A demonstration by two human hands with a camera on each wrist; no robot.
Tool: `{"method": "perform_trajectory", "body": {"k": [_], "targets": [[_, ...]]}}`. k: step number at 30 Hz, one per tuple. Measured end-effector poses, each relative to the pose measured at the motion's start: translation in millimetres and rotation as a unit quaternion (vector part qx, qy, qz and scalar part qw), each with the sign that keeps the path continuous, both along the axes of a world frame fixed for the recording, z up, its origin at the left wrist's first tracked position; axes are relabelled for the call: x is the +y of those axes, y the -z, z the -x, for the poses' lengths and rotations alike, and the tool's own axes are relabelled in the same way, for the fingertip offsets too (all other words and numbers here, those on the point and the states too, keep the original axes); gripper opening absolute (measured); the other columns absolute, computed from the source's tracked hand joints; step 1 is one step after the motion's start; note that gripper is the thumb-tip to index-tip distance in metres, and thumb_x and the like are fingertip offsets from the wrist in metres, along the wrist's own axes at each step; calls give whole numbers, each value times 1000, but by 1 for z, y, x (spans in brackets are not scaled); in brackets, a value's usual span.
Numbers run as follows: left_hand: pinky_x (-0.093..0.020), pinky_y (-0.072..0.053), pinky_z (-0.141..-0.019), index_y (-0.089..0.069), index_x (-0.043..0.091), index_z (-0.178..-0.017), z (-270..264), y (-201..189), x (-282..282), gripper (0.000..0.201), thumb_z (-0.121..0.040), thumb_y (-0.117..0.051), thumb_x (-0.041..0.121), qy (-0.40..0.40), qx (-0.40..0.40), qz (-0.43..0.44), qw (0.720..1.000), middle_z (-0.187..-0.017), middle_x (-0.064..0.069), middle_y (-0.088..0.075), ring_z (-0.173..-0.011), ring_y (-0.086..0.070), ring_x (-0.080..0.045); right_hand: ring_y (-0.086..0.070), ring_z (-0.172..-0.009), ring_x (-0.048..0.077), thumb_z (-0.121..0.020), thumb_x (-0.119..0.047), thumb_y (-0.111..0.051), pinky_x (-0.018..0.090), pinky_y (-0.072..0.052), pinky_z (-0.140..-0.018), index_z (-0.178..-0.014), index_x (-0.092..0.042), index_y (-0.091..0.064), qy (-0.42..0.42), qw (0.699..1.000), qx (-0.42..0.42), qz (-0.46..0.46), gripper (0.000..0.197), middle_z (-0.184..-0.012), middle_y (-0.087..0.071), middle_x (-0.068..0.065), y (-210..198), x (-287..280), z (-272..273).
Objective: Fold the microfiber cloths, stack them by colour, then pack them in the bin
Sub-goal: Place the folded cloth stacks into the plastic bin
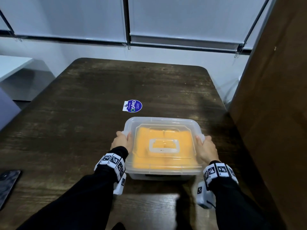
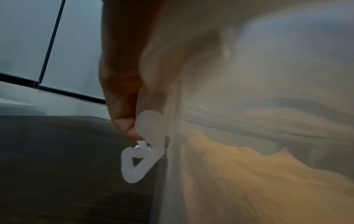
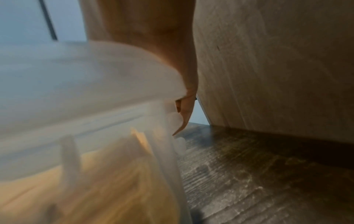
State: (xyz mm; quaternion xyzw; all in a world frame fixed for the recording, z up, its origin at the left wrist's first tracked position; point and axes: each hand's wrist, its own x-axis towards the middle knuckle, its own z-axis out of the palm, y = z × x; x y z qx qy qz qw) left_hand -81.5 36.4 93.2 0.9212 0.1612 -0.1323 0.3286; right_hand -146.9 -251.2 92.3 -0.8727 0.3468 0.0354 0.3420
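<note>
A clear plastic bin [image 1: 162, 120] with its lid on stands on the dark wooden table [image 1: 79, 117], near the front edge. Folded orange cloths [image 1: 146, 156] show through the lid; no other cloth colour is visible. My left hand [image 1: 122, 141] grips the bin's left side, thumb on the lid. In the left wrist view its fingers [image 2: 122, 109] curl down onto the white side latch [image 2: 138, 162], with the orange cloths [image 2: 258, 181] behind the wall. My right hand [image 1: 205, 147] grips the right side the same way. Its fingers [image 3: 184, 106] reach under the lid rim [image 3: 86, 78].
A round blue sticker [image 1: 132, 105] lies on the table just beyond the bin. A dark phone [image 1: 8, 181] sits at the front left edge. A tall wooden panel [image 1: 274, 97] stands close along the table's right side. Window blinds hang behind the table.
</note>
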Motion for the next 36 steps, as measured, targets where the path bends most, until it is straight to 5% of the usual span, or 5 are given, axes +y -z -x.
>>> {"method": "perform_trajectory", "body": {"k": [14,20,24,28,36], "targets": [[-40,-42,-89,-35,18,-116,-10,6,9,47,-88,-47,54,-96,46,173,979,-124,-15,-48,-100,-50,-32,-46,-109,29,-87,-57,-50,44,-42,-90,-131,-21,-34,88,984,-8,-154,59,-132,-38,13,10,-13,-3],[-42,-41,-97,-29,1,-137,-9,5,5,88,-79,-57,61,-175,59,151,971,-134,-21,-45,-119,-48,-37,-60,-103,33,-44,-76,-72,51,-48,-94,-137,-10,-42,154,945,7,-290,118,-121,-58,14,15,-14,3],[-40,-47,-92,-57,1,-115,-8,11,8,79,-72,-58,68,-160,12,76,984,-115,-17,-60,-107,-57,-34,-61,-100,30,-63,-76,-65,44,-51,-87,-118,-8,-57,177,980,-18,-89,87,-114,-61,13,14,-7,5],[-35,-47,-73,-58,6,-100,1,6,5,57,-78,-60,58,-129,-48,30,990,-95,-13,-61,-93,-60,-33,-62,-95,29,-83,-67,-52,40,-52,-79,-110,-7,-58,111,982,-17,150,65,-108,-62,13,7,7,7],[-40,-45,-84,-50,-1,-115,-1,-4,-12,49,-97,-40,43,-11,-39,-135,990,-113,-22,-60,-107,-57,-39,-65,-95,30,-97,-52,-41,37,-53,-74,-111,-4,-53,7,968,15,252,52,-107,-62,15,1,12,1]]}}
